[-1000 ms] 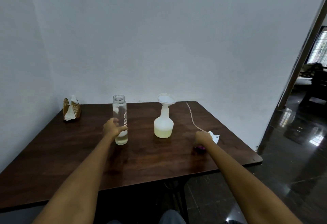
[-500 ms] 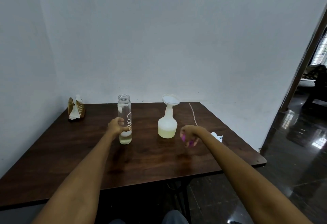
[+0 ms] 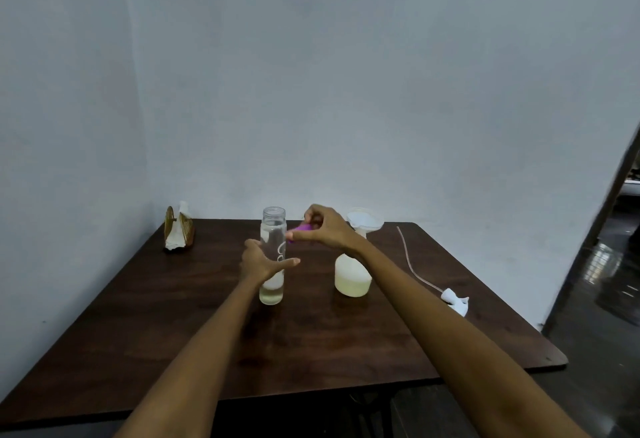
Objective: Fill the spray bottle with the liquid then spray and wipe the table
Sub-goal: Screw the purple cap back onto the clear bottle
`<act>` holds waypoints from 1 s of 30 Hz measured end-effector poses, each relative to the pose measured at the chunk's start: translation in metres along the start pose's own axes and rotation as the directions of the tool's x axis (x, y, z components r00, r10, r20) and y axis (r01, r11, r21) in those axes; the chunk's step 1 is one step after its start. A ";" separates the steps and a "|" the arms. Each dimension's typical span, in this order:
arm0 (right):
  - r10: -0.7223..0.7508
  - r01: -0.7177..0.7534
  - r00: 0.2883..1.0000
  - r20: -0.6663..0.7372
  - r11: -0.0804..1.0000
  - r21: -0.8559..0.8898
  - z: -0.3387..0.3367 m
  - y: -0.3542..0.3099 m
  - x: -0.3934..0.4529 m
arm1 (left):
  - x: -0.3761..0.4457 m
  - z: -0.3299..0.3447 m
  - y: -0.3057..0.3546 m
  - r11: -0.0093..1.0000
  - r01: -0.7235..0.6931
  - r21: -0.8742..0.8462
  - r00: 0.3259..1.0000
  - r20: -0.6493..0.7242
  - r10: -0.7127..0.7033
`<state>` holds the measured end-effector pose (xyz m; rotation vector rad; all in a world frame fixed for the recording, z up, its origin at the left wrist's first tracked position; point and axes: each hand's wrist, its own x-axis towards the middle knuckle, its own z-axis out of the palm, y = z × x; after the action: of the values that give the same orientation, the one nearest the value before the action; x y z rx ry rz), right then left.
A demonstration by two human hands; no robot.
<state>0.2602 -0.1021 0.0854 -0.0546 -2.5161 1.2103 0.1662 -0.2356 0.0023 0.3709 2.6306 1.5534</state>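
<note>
Spray bottle (image 3: 351,275), funnel (image 3: 364,222) in its neck, stands at table (image 3: 145,316) centre, 3 o'clock of the glass bottle (image 3: 273,257) gripped by the left hand (image 3: 259,261); right hand (image 3: 325,229) pinches a purple cap (image 3: 304,228); likely light, squeezable plastic, so grasp its neck.

a clear glass bottle (image 3: 273,257) is standing upright and uncapped near the table's centre, holding a little pale liquid at its bottom. at its 3 o'clock, close by, a white translucent spray bottle (image 3: 352,278) is standing upright with yellowish liquid in its base and a white funnel (image 3: 365,222) sitting in its neck. at 4 o'clock from it, the white spray head (image 3: 456,302) is lying on the table, its thin tube (image 3: 414,266) trailing toward 11 o'clock. a purple cap (image 3: 303,228) is hovering beside the glass bottle's mouth.
</note>
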 end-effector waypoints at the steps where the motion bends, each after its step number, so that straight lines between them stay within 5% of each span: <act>1: -0.042 0.042 0.998 -0.047 0.999 0.008 0.002 -0.005 0.006 | 0.000 0.003 0.003 1.000 -0.018 -0.006 0.999 -0.042 0.018; 5: -0.161 0.153 0.979 -0.128 0.986 -0.069 0.009 -0.019 0.034 | 0.003 0.008 0.011 0.997 -0.065 0.046 0.995 -0.072 0.068; 8: -0.197 0.196 0.980 0.022 0.951 -0.238 0.013 -0.019 0.059 | 0.007 0.005 0.009 0.994 -0.087 0.059 0.995 -0.048 0.090; 14: -0.038 0.247 0.933 0.358 0.791 -0.560 0.022 -0.039 0.090 | 0.022 -0.011 0.004 0.987 -0.134 0.093 0.986 0.112 0.123; 20: 0.107 0.264 0.850 0.516 0.760 -0.594 0.017 -0.061 0.107 | 0.028 -0.017 0.006 0.984 -0.162 0.072 0.968 0.205 0.144; 25: 0.115 0.237 0.850 0.514 0.788 -0.568 0.017 -0.065 0.113 | 0.034 -0.019 0.004 0.989 -0.142 0.030 0.962 0.239 0.131; 30: 0.201 0.050 0.937 0.286 0.733 -0.678 0.024 -0.063 0.105 | 0.032 -0.015 0.000 0.984 -0.172 0.040 0.971 0.174 0.163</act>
<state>0.1606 -0.1413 0.1502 -0.1377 -3.1668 0.2505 0.1323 -0.2409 0.0120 0.7139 2.5713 1.4225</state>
